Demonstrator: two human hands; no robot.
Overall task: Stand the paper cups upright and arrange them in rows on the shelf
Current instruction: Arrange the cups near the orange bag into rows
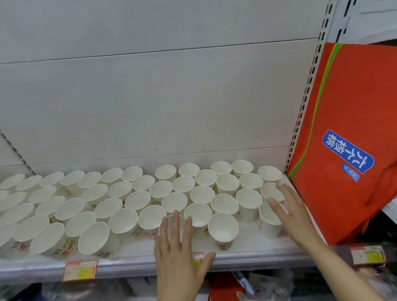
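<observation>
Grip, left hand point(177, 250): fingers straight and spread, palm down, laid flat against the near side of a front-row cup point(171, 225); nothing clasped; thumb stretched out along the shelf edge point(130, 265).
Grip, right hand point(287, 205): fingers straight and together, pressed flat on the right side of the end cup point(269, 222); fingertips up beside the next cup behind point(269, 191); nothing clasped.
Between the hands: one paper cup point(223, 229) upright near the front edge, apart from both hands, mouth tilted slightly toward the camera.
Beyond the fingertips: paper cups point(183, 192) upright, mouths up, in loose diagonal rows reaching to the white back panel point(144, 95).
Left of the left hand: more upright cups point(58, 215) crowded close, many touching, red and green print on their sides.
Right of the right hand: red gift bag point(353, 130) with a blue label, leaning against the slotted upright point(305, 103).
Under the left thumb: price tag, mostly hidden.
Further left on the edge: price tag point(80, 270), red and yellow.
Below the right forearm: another price tag point(367, 255) on the edge.
Lower shelf: packaged goods, blurred.
</observation>
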